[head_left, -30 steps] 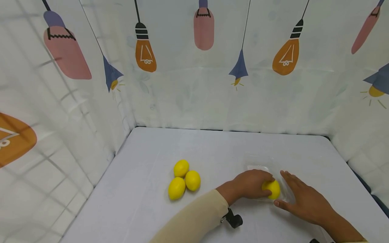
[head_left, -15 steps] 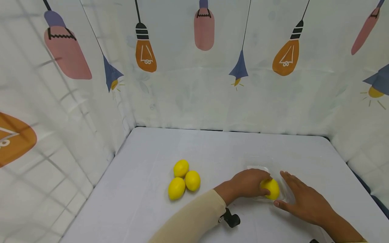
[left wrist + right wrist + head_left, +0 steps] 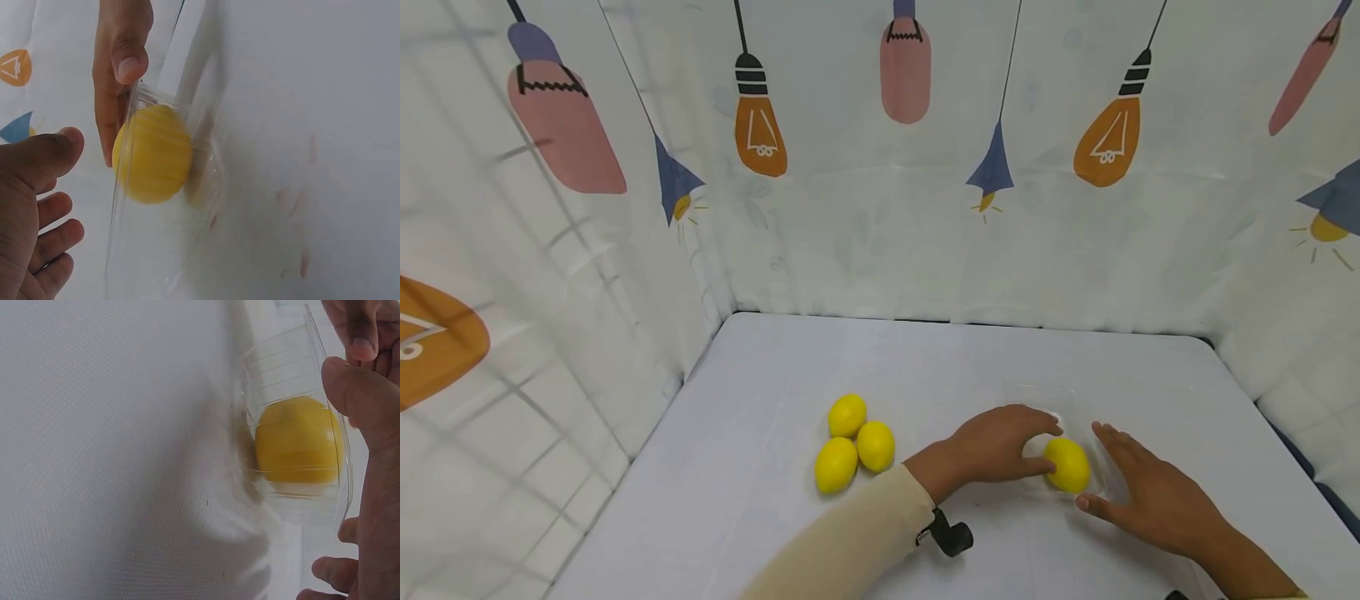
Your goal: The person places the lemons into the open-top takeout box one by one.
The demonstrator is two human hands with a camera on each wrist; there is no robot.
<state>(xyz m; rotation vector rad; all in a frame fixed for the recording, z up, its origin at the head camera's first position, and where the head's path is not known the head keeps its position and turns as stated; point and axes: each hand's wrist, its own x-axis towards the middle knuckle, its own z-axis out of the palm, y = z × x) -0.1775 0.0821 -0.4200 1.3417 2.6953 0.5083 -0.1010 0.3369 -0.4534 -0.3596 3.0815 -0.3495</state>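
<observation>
before the lamp-print curtain (image 3: 865, 250), a white table (image 3: 760, 367) with a clear plastic tray (image 3: 284, 375) on its right side
the right hand (image 3: 1165, 504) lies along the tray's right edge, fingers straight, thumb spread wide from them; the left hand (image 3: 996, 446), in a beige sleeve (image 3: 857, 533), hangs at the other side, thumb parted from loosely bent fingers, just beside the yellow lemon (image 3: 1069, 465) sitting inside the tray; three more lemons (image 3: 876, 446) huddle on the table, well to the left
</observation>
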